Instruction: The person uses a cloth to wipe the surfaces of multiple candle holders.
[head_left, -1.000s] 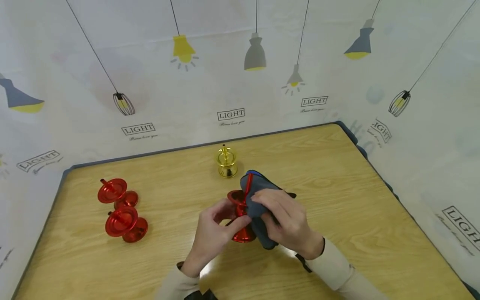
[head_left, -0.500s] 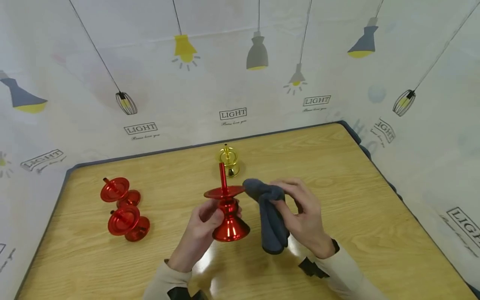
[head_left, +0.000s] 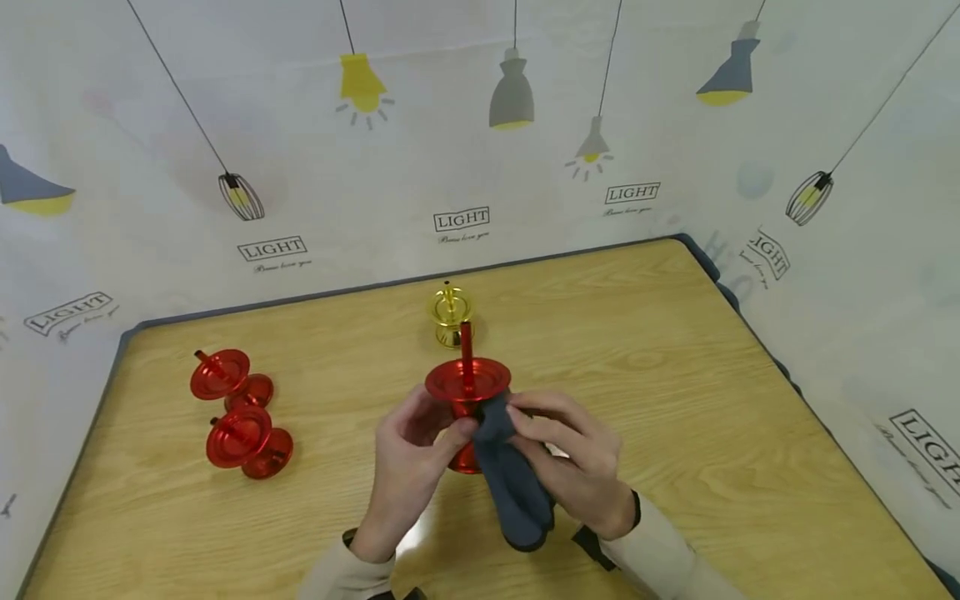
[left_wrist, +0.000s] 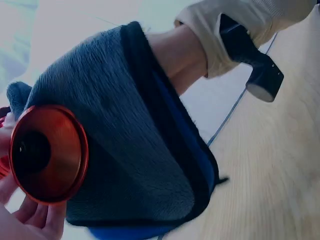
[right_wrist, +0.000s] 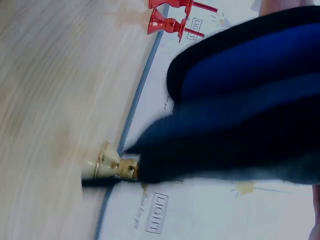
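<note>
Brightly, the red candleholder [head_left: 463, 408] (dish [head_left: 444, 384] wide, tube [head_left: 467, 354] upright) gleams, left fingers [left_wrist: 55, 218] gripping it, right fingers [head_left: 547, 432] pinching grey cloth [head_left: 517, 500].

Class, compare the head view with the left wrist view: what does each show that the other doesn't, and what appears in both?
Only the head view: the gold candle holder, the yellow lamp print on the wall, and the spike of the held red candle holder.

Only the left wrist view: the hollow underside of that red holder and the cloth's bright blue face.

Both: the held holder, the cloth, the left hand, the right sleeve and the wooden tabletop.
</note>
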